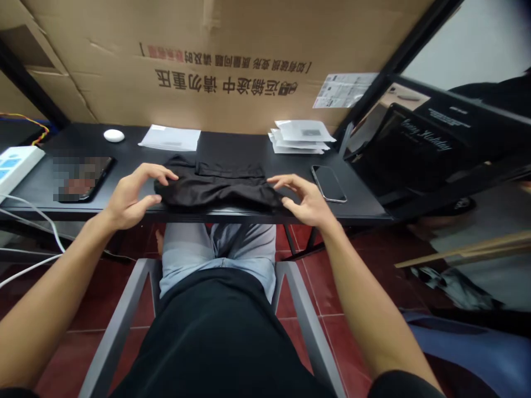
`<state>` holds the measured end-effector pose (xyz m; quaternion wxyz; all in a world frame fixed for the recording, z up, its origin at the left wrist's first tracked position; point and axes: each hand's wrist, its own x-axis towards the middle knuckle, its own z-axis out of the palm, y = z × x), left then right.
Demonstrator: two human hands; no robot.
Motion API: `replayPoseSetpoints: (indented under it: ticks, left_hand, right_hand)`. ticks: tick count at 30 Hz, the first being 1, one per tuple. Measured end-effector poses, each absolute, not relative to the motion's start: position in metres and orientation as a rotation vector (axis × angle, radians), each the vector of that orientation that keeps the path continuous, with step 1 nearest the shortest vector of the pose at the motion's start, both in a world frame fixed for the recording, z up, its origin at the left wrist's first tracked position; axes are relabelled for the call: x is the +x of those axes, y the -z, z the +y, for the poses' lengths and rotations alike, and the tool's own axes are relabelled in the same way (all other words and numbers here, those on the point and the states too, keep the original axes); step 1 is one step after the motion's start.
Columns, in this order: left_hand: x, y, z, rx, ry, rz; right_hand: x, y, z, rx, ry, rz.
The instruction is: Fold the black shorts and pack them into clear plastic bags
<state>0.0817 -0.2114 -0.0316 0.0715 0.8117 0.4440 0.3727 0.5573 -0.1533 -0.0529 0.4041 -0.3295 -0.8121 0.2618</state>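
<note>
A folded piece of black fabric (219,190), soft and slightly shiny, lies bunched along the near edge of the black table. Its far side shows a flatter folded band. My left hand (135,196) has the fabric's left end between thumb and fingers, with the fingertips resting on top. At the opposite end, my right hand (305,199) holds the right corner in the same way, thumb at the near edge. Both hands are loosely curved, and the fabric stays down on the tabletop between them.
Flat white packets (171,138) lie behind the fabric, with a stack of similar packets (302,137) farther right. Phones rest at left (85,179) and right (329,183). A white mouse (113,135) and power strip (19,168) are at left. A cardboard sheet (232,33) stands behind.
</note>
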Motion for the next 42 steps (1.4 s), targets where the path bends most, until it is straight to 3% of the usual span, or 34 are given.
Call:
replayPoseSetpoints:
  ticks: [4,9,13,20,24,29,34,37,42]
  left_hand:
    - [0.103,0.036,-0.221,2.431,-1.079,1.518]
    - [0.125,0.061,-0.207,2.432,-0.463,1.847]
    - [0.105,0.062,-0.199,2.421,-0.162,1.818]
    - [0.114,0.02,-0.136,2.678,-0.432,1.658]
    - [0.136,0.018,-0.104,2.878,-0.208,1.409]
    - [0.148,0.006,-0.081,2.862,-0.068,1.678]
    - [0.156,-0.01,-0.049,2.453,-0.671,2.073]
    - [0.161,-0.003,-0.048,2.53,-0.83,1.778]
    - [0.165,0.036,-0.089,2.762,-0.42,1.335]
  right_hand:
    - [0.557,0.061,-0.169,-0.873,-0.545,-2.185]
    - [0.536,0.067,-0.165,-0.874,-0.374,-2.34]
    - [0.537,0.063,-0.159,-0.836,-0.331,-2.399]
    - [0.524,0.045,-0.092,-0.954,-0.004,-2.481]
    - [0.512,0.036,-0.064,-1.015,0.087,-2.776]
    - [0.502,0.03,-0.03,-1.271,-0.04,-2.517]
    - [0.49,0.026,0.002,-1.67,-0.026,-1.885]
    - [0.484,0.032,-0.01,-1.505,0.058,-2.027]
    - [0.476,0.058,-0.072,-1.167,-0.194,-2.457]
